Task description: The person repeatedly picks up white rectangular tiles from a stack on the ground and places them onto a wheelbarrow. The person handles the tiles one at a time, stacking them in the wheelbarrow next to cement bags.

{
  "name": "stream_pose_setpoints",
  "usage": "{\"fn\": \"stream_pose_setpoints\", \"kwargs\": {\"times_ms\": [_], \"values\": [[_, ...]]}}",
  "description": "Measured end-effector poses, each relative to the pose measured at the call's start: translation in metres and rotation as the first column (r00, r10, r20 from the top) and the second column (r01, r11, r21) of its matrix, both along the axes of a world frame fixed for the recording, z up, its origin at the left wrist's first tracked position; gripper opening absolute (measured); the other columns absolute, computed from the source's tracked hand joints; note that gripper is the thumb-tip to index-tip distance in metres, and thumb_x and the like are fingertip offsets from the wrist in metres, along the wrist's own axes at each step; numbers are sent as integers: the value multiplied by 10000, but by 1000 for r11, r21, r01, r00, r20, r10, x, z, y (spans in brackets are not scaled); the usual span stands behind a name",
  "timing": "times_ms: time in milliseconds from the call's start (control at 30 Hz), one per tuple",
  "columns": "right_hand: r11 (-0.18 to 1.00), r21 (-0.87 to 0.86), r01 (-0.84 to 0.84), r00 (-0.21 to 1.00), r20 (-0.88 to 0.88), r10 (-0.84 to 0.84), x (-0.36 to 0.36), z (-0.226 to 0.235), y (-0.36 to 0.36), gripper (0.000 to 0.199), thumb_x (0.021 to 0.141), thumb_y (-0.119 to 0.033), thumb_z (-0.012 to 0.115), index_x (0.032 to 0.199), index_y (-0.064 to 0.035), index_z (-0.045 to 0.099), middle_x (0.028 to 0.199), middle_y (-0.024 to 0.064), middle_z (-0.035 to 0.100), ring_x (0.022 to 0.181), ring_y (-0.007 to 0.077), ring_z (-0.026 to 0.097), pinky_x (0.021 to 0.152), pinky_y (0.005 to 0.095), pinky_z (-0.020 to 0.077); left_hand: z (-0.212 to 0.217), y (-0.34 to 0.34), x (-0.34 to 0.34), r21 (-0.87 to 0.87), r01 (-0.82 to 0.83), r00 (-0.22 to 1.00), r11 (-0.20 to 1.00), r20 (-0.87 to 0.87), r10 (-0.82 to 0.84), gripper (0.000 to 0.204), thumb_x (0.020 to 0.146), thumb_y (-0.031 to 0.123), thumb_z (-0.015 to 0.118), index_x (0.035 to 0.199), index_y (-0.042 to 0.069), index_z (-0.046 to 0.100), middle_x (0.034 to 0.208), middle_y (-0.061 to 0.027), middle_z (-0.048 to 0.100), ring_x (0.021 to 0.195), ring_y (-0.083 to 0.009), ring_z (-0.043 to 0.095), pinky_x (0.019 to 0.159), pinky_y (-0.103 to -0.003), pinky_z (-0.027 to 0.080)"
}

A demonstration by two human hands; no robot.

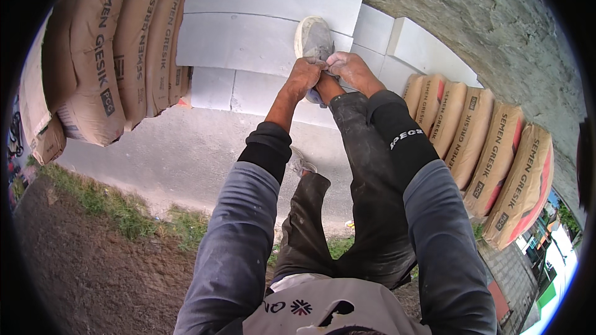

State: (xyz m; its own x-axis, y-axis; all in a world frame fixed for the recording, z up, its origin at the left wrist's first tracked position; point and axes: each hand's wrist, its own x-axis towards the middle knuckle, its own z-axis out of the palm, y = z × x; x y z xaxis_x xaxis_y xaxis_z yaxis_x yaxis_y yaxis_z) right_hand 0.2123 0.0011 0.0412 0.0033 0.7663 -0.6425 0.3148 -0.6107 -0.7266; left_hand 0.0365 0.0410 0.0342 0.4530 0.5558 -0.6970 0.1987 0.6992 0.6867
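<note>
My right foot, in a dusty grey shoe (315, 38) with a pale sole, rests up on a stack of white blocks (242, 34). Both hands meet at the ankle end of this shoe. My left hand (304, 77) is closed, its fingers pinched at the shoe's lacing. Fingertip to fingertip with it, my right hand (354, 73) is closed in a pinch at the same spot. The fingers mostly cover the laces. Lower down, my other shoe (301, 162) stands on the concrete, partly hidden by my left arm.
Brown paper cement bags (99, 56) are piled at the left, and more cement bags (484, 149) lean in a row at the right. A rough grey wall (472, 6) rises behind the blocks. Grass (124, 211) edges the concrete strip (143, 155), with bare soil (93, 260) nearer me.
</note>
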Motion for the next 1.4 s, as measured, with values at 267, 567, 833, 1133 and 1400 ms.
{"fn": "stream_pose_setpoints", "kwargs": {"times_ms": [267, 567, 833, 1133, 1400], "values": [[984, 1, -179, 941, 290, 171, -4, 21, 7, 234, 862, -189, 717, 1060, -64, 718, 923, 128, 737, 851, 243, 700, 781, 360, 531, -12, -2, -6, 272, 121, 989, 955, -115, -92, 255, 940, 190, 636, 1020, -35, 723, 877, -103, 704, 770, -166, 634, 732, -313, 516], [921, -133, -367, 770, 512, 380, 22, 16, -6, 215, 949, -224, 581, 1067, -72, 676, 1049, 173, 700, 1016, 361, 647, 863, 434, 503, -29, -11, -36, 585, 270, 913, 765, -407, -11, 285, 867, 249, 706, 918, -30, 735, 815, -213, 709, 793, -325, 688, 790, -379, 531], [983, -182, 34, 996, 89, -18, 19, 10, 2, 286, 946, -255, 611, 1107, -24, 660, 969, 110, 657, 915, 243, 595, 832, 384, 476, -20, -12, -28, -61, -494, 863, 867, 85, 497, 235, 942, 234, 690, 806, 65, 599, 728, -71, 607, 763, -182, 623, 794, -321, 521], [962, -163, 217, 972, -55, -229, 1, 6, 12, 364, 970, -298, 637, 1075, 49, 677, 1021, 134, 659, 981, 215, 554, 874, 368, 432, 1, -5, 4, 364, 71, 989, 929, -145, -19, 302, 835, 217, 800, 916, 53, 559, 746, -12, 532, 678, -158, 519, 697, -315, 482], [976, -123, 182, 978, -79, -192, 15, 5, 16, 337, 957, -309, 668, 1031, 16, 719, 1060, 135, 717, 1050, 213, 611, 1003, 339, 407, -10, -16, 33, 521, 338, 913, 784, -382, -140, 363, 993, 271, 543, 1141, -51, 622, 1052, -317, 677, 1056, -480, 633, 904, -490, 503]]}}
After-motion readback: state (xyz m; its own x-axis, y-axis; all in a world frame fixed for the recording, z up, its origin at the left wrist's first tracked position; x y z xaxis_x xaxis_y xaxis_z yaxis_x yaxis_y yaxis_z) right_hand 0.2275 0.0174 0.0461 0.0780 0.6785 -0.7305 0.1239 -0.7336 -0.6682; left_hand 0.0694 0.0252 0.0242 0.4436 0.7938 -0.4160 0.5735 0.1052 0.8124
